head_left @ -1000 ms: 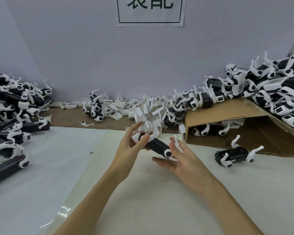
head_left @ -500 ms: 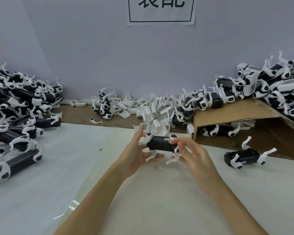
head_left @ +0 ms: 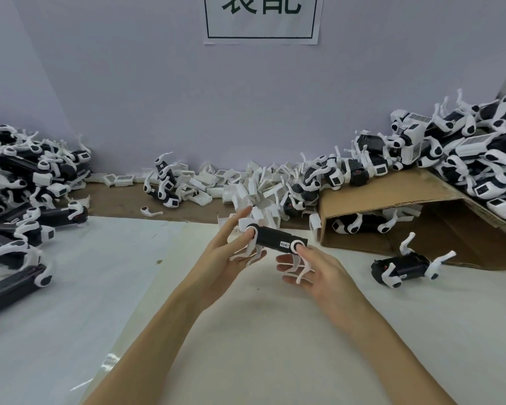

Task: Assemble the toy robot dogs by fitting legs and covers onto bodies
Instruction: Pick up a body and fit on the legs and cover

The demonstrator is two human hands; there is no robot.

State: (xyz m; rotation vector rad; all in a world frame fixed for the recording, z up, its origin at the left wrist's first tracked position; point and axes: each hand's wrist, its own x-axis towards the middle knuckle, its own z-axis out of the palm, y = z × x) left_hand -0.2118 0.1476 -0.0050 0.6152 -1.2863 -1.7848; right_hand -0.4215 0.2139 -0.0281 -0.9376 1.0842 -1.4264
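Note:
A black toy dog body (head_left: pixel 276 240) with white hip joints hangs level between my hands above the white table (head_left: pixel 246 331). White legs (head_left: pixel 300 270) point down from both of its ends. My left hand (head_left: pixel 228 255) pinches the left end, thumb on the white joint and fingers beneath, with the index finger stretched upward. My right hand (head_left: pixel 316 268) lies palm up under the right end; its thumb tip presses the right joint while its fingers support the hanging legs. No cover sits on the body.
Black bodies with legs are heaped at the left (head_left: pixel 15 200). Loose white covers (head_left: pixel 246 188) are piled along the back wall. A cardboard box (head_left: pixel 392 197) lies at the right, covered dogs (head_left: pixel 465 147) stacked on it. One legged body (head_left: pixel 403 267) lies beside it.
The body was turned from a tilted pose to level with its legs hanging down. My right hand shifted under its right end, and both hands rose slightly.

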